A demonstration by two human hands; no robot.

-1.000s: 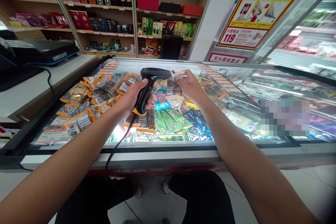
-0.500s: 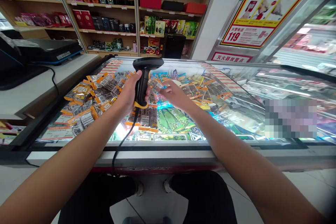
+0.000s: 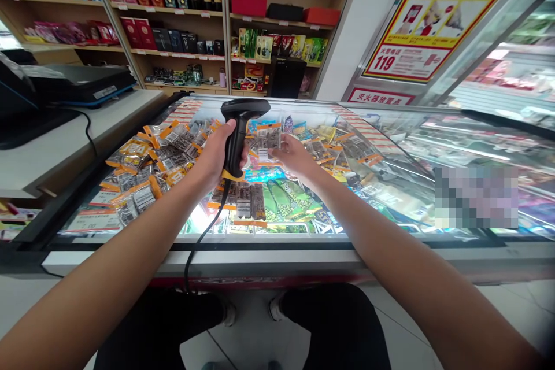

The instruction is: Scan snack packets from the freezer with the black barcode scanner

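Observation:
My left hand grips the handle of a black corded barcode scanner, whose head points right. Just beside it, my right hand holds up a small clear snack packet with an orange top strip, its label side facing me. Both hands hover over the glass lid of a chest freezer. A heap of similar orange-edged packets lies on the glass to the left of the scanner.
A white counter with a black machine stands at the left. Shelves of bottles and boxes fill the back wall. A glass-fronted cooler rises at the right. The scanner cable hangs down over the freezer's front edge.
My right hand came back from the far side of the lid, dropped towards the pile, and now holds a packet up beside the scanner. The scanner shifted slightly left.

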